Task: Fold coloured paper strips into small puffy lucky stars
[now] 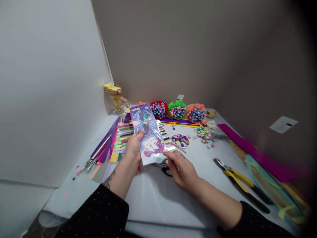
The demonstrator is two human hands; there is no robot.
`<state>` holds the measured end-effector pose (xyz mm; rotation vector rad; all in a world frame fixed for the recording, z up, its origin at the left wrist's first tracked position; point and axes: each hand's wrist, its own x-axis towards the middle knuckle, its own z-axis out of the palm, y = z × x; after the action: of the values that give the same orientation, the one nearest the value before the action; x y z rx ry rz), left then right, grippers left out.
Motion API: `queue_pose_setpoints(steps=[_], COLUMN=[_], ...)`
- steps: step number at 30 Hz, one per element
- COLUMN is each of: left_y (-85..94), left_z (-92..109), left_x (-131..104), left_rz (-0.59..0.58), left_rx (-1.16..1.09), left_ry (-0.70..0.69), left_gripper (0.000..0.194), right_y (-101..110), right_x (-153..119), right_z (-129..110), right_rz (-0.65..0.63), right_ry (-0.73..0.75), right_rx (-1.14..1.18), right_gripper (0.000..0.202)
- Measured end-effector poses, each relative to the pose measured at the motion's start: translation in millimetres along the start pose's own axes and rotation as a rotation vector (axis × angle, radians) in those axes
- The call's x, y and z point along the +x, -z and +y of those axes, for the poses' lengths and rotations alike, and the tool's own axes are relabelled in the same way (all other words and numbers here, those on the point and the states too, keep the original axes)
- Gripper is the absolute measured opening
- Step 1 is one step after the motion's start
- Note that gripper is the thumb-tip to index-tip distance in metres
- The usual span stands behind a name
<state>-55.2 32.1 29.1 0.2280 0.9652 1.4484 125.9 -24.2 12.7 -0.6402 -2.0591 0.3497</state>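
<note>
My left hand (134, 145) holds a purple illustrated packet (149, 138) in a shiny clear wrapper, its thumb across the front and its fingers behind. Planets and a white cartoon figure are printed on it. At the packet's lower right corner, my right hand (182, 168) has its thumb and index finger closed on the edge; the other fingers are curled. Black-handled scissors (166, 169) lie on the table beneath, partly hidden by the packet and my right hand. Beside the packet spread shiny and coloured paper strips (123, 135). A small round dish (188, 141) holds tiny coloured paper stars.
At the back stand red (165, 105), green (176, 104) and orange (202, 109) bundles topped with paper stars. Yellow-handled pliers (239, 180) lie right, near a magenta strip (257, 152). A tan-lidded jar (117, 100) stands back left. Walls border the white table (153, 201).
</note>
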Motion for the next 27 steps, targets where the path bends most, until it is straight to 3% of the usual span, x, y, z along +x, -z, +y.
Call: queue_pose_setpoints(steps=[3, 8, 14, 19, 23, 27], left_y=[-1.2, -5.5, -8.8, -6.2, -4.9, -7.2], left_z=[-5, -9, -2, -3, -5, -6], left_x=[-3, -9, -8, -5, -5, -6], left_rz=[-0.049, -0.029, 0.108, 0.072, 0.045, 0.073], left_rx=[-0.070, -0.056, -0.011, -0.021, -0.027, -0.083], left_ry=[-0.032, -0.048, 0.185, 0.309, 0.298, 0.246], left_gripper=[0.022, 0.020, 0.027, 0.033, 0.034, 0.031], right_y=[-3, -8, -2, 8, 11, 6], right_x=[0, -4, -3, 1, -1, 2], right_z=[5, 5, 4, 11, 10, 8], right_rz=[0.035, 0.094, 0.201, -0.018, 0.067, 0.097], right_ry=[-0.027, -0.009, 0.152, 0.288, 0.201, 0.139], right_rx=[-0.122, -0.187, -0.245, -0.106, -0.072, -0.192], right_gripper=[0.039, 0.021, 0.021, 0.033, 0.048, 0.036])
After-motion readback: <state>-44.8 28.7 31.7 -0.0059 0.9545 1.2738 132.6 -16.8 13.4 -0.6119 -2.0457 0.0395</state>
